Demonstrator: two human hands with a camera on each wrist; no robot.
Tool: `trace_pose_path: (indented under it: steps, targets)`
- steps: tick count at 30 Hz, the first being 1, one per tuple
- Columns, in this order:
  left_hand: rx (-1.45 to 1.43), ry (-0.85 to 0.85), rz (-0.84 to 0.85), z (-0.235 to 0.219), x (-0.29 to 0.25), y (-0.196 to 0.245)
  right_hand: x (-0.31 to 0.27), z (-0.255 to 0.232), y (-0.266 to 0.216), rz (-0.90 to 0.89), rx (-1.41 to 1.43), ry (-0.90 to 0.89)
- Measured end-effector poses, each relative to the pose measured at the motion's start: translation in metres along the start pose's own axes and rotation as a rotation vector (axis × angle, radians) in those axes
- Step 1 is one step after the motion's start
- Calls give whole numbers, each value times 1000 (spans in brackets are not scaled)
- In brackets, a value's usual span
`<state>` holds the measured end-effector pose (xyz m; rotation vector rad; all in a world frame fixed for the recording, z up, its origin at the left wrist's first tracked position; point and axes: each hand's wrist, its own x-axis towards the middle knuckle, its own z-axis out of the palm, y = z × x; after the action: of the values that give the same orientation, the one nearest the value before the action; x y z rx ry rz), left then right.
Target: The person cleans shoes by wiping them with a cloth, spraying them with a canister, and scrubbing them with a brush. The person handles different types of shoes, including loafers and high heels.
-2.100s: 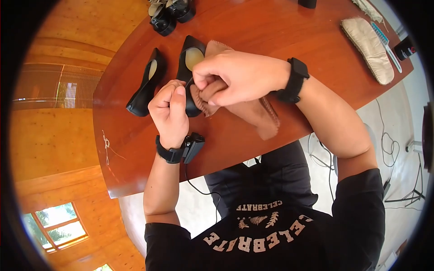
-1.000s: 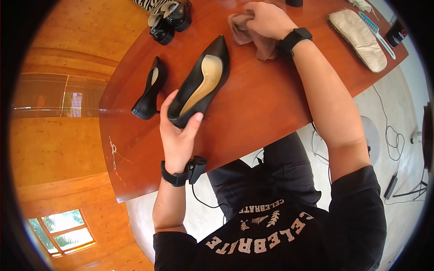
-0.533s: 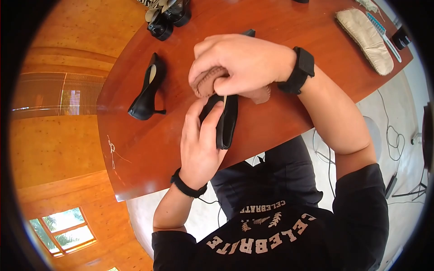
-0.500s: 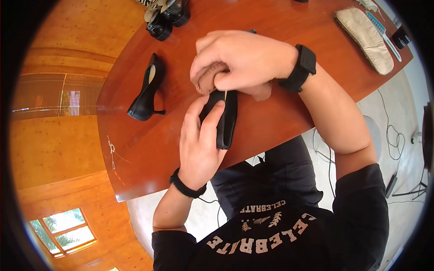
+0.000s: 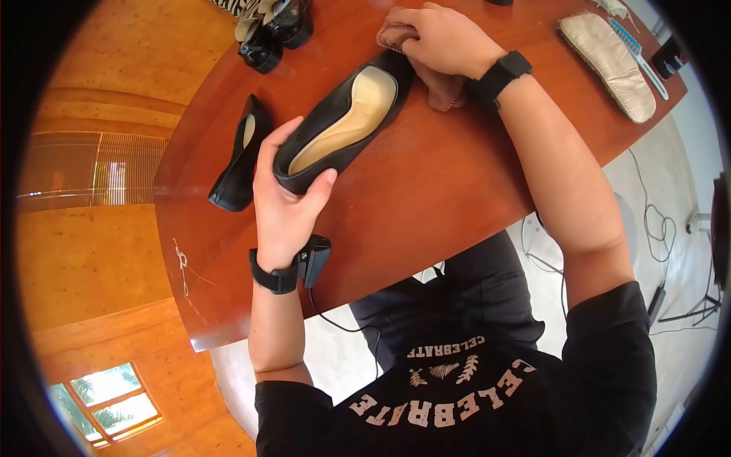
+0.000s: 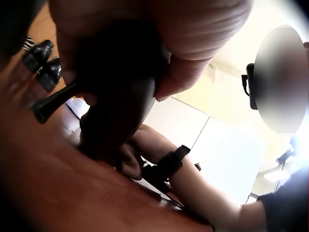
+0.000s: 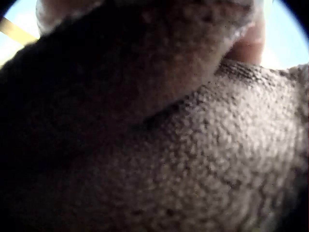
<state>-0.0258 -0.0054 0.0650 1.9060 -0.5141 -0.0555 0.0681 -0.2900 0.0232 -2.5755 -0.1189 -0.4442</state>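
Now we see the left hand [image 5: 283,204] gripping the heel end of a black pump [image 5: 343,122], thumb curled over one side and fingers wrapped round the other, so that the tan insole faces up and the toe points toward the far edge of the tabletop [image 5: 426,190]. From the left wrist view we make out the thin heel sticking out below the fingers [image 6: 193,43]. The right hand [image 5: 445,38] sits at the toe, its fingers bunched on a pinkish-brown cloth [image 5: 438,84] that touches the shoe's tip; the right wrist view is filled with that nubby fabric [image 7: 217,159]. We find a second black pump [image 5: 237,156] lying just beside the held one, toward the left edge. Another dark pair [image 5: 272,29] stands near the far left corner, and a beige pad [image 5: 605,65] with a brush [image 5: 638,55] alongside lies toward the right edge.
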Motion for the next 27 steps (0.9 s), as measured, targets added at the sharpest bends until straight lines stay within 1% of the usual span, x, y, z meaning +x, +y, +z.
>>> trace_pose_path:
  steps: [1,3,6,8,10,12,15,18,21,24,25,27]
  targets:
    - [-55,4,-24,-2,2,-3,1,2,4,-2,-2,-19]
    - [-93,1,-22,-6,3,-10,0,-1,3,-8,-3,-62]
    - [-125,7,-20,-11,4,-22,4,4,5,-43,-5,-50]
    - [-144,9,-21,-13,4,-27,4,6,7,-98,-13,-38]
    - [-165,12,-24,-13,4,-28,4,9,8,-144,-17,-19]
    - [-144,49,-22,-11,4,-26,4,11,11,-177,-18,9]
    - [-160,87,-8,-8,5,-28,3,17,12,-172,-39,55]
    - [-166,130,24,-6,6,-29,1,14,10,-190,-47,50]
    - [-166,166,24,-5,5,-30,-3,5,3,-125,-46,51]
    - [-158,240,-2,-7,5,-29,-2,-14,-5,-238,67,179]
    - [-177,256,-8,-9,5,-33,1,-18,0,-234,22,147]
    - [-195,273,-24,-13,5,-38,3,-6,14,-150,-68,149]
